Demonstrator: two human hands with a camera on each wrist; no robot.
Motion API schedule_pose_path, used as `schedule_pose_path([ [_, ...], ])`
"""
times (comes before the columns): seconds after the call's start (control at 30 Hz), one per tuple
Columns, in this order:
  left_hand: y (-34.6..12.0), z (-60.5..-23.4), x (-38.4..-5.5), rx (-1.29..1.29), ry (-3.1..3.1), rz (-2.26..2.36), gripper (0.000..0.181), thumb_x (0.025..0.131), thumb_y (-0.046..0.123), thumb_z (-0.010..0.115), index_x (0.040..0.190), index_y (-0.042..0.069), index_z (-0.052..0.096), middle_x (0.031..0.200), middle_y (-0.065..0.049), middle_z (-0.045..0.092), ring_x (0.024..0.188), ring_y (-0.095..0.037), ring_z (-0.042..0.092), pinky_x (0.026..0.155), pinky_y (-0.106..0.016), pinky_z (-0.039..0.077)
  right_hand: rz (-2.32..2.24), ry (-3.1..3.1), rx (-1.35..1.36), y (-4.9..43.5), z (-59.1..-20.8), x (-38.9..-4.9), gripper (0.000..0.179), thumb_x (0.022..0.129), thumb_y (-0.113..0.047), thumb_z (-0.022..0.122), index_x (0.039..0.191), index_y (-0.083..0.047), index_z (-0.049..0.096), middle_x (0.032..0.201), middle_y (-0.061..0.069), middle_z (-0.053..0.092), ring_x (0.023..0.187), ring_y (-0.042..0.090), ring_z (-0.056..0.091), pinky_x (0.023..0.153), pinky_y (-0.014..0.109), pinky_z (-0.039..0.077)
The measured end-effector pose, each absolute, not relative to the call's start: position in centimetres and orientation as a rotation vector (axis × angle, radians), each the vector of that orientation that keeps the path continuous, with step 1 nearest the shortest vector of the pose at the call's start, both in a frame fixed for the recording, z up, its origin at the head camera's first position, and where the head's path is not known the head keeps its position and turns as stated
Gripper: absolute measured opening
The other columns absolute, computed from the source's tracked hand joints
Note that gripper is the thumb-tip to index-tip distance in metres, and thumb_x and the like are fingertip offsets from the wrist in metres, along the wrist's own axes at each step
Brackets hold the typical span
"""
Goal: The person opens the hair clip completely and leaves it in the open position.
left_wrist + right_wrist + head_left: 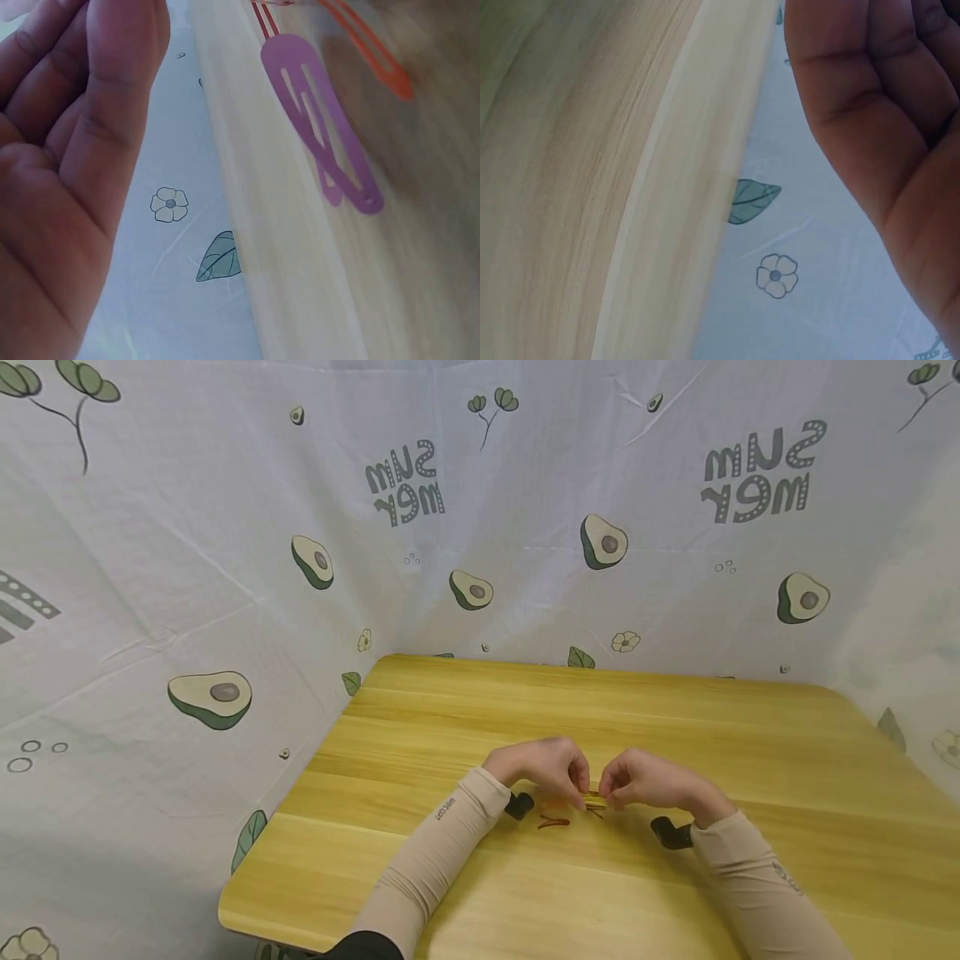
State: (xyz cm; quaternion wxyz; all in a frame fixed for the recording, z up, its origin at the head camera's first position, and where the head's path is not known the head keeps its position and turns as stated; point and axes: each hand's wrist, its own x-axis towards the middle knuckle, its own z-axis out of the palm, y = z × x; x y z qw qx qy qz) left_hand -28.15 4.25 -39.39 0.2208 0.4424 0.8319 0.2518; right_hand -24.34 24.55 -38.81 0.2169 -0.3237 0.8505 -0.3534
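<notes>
Both hands meet over the middle of the table in the head view. The left hand (551, 768) and the right hand (648, 777) pinch a thin hair clip (593, 793) from either side, fingertips close together and pointing down. A reddish hair clip (553, 821) lies on the wood below the left hand. In the left wrist view a purple snap hair clip (322, 156) shows with its tongue sprung out, beside an orange hair clip (397, 82) and part of a red one (268, 19). Fingertips are cut off in the right wrist view.
The yellow wooden table (480, 710) has rounded corners. White cloth (525, 485) printed with avocados, leaves and flowers hangs behind it and along the sides. Dark wrist-camera mounts (670, 833) sit under both wrists, beside the beige sleeves (442, 843).
</notes>
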Motion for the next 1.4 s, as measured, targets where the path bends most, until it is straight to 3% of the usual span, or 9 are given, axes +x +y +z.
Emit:
schedule_pose_path([
  [0.2,4.3,-39.4,-27.8,1.217,2.289,0.662,0.012,0.071,0.022,0.074,0.073,0.019,0.063,0.067,0.008,0.059,0.051,-0.002,0.045,0.048,-0.017,0.042,-0.964,2.353,-0.935,24.5,-38.9,-24.3,0.011,0.076,-0.001,0.059,0.082,-0.009,0.065,0.075,0.001,0.063,0.06,0.003,0.05,0.055,0.024,0.046],
  [0.53,4.6,-39.6,-27.8,1.267,2.306,0.571,0.014,0.07,0.024,0.075,0.076,0.02,0.062,0.071,0.01,0.06,0.057,-0.001,0.049,0.054,-0.016,0.046,-0.983,2.304,-0.994,24.5,-39.2,-24.3,0.004,0.079,-0.007,0.063,0.082,-0.007,0.065,0.079,0.008,0.065,0.065,0.005,0.054,0.059,0.025,0.047],
  [1.1,5.0,-39.8,-27.2,1.308,2.309,0.495,0.012,0.071,0.023,0.075,0.074,0.019,0.064,0.07,0.01,0.06,0.057,0.0,0.05,0.055,-0.014,0.045,-0.946,2.289,-1.013,24.4,-39.8,-24.3,0.011,0.076,0.001,0.06,0.078,-0.008,0.065,0.071,-0.003,0.062,0.056,0.0,0.045,0.051,0.02,0.043],
  [1.4,5.1,-39.7,-27.0,1.303,2.315,0.456,0.013,0.07,0.025,0.075,0.072,0.019,0.064,0.068,0.01,0.06,0.055,0.0,0.048,0.053,-0.014,0.044,-0.96,2.287,-0.991,24.2,-39.9,-24.1,0.013,0.074,0.003,0.06,0.077,-0.008,0.066,0.072,-0.001,0.062,0.056,0.002,0.046,0.052,0.021,0.043],
])
